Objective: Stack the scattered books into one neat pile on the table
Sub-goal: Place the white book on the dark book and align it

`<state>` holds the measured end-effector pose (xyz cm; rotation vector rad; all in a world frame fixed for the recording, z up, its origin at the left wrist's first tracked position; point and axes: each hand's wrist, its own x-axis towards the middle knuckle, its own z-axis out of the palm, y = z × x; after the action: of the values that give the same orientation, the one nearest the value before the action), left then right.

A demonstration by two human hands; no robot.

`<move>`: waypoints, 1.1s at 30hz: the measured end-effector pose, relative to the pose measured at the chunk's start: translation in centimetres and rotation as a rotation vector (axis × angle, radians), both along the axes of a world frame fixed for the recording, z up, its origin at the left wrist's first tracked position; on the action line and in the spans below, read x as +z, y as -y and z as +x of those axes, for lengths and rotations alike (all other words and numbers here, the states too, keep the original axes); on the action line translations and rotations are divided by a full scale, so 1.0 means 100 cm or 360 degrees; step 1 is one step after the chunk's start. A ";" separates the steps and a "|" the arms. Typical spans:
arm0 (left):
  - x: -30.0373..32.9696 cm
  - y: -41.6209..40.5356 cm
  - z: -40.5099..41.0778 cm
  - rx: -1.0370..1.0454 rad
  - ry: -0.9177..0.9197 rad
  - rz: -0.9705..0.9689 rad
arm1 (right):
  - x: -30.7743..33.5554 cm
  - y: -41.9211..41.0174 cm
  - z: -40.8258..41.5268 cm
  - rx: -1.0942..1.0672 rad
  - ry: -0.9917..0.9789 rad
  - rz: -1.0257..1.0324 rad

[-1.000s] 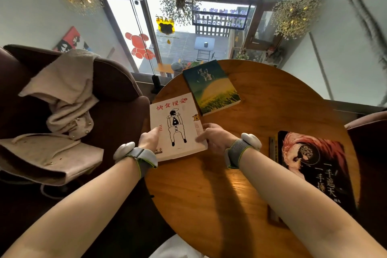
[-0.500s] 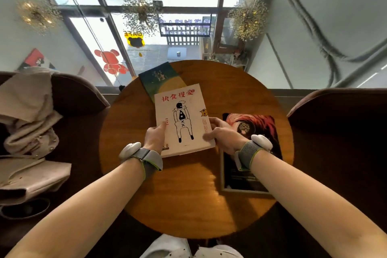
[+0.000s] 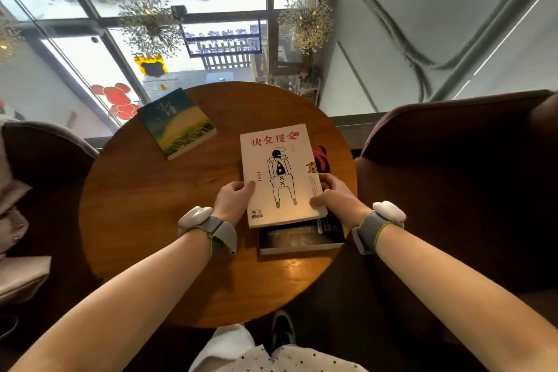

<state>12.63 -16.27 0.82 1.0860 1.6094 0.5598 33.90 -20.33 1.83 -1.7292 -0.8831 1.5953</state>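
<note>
A white book (image 3: 279, 172) with red characters and a drawn figure lies on top of a black book (image 3: 297, 237) at the right side of the round wooden table (image 3: 157, 205). The black book's near end and a red corner stick out from under it. My left hand (image 3: 234, 198) grips the white book's left edge, and my right hand (image 3: 333, 198) grips its right edge. A green and yellow book (image 3: 176, 122) lies apart at the table's far left.
Dark brown armchairs (image 3: 453, 178) flank the table on both sides; the left one holds a beige bag (image 3: 12, 214). A glass window wall stands beyond the table. My knees and a shoe (image 3: 282, 329) show below the near edge.
Both hands have carried the white book rightward, from beside the green book onto the black book. The green book now lies uncovered.
</note>
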 end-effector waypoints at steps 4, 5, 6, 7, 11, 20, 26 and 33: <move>-0.006 0.015 0.010 -0.0250 -0.0246 0.0106 | -0.009 0.023 0.015 0.0086 0.0236 0.0030; -0.008 0.017 0.011 -0.0292 -0.0336 0.0126 | -0.010 0.026 0.015 0.0122 0.0306 0.0040; -0.011 0.019 0.012 -0.0318 -0.0425 0.0147 | -0.010 0.027 0.015 0.0166 0.0365 0.0051; -0.011 0.020 0.013 -0.0333 -0.0513 0.0163 | -0.011 0.028 0.014 0.0211 0.0406 0.0058; -0.016 0.023 0.015 -0.0398 -0.0685 0.0244 | -0.012 0.030 0.013 0.0331 0.0512 0.0071; -0.005 0.034 0.008 -0.0913 -0.0528 0.0286 | -0.018 0.049 0.027 0.0724 0.1089 0.0599; -0.010 0.047 -0.003 -0.1297 -0.0613 0.0233 | -0.032 0.054 0.036 0.1035 0.1152 0.0569; -0.019 0.054 -0.014 -0.1407 -0.0754 0.0388 | -0.030 0.056 0.036 0.1109 0.1217 0.0648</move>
<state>11.26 -21.68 -1.03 2.0568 1.2589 -0.1167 37.47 -25.94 -1.20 -1.8218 -2.1966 0.9425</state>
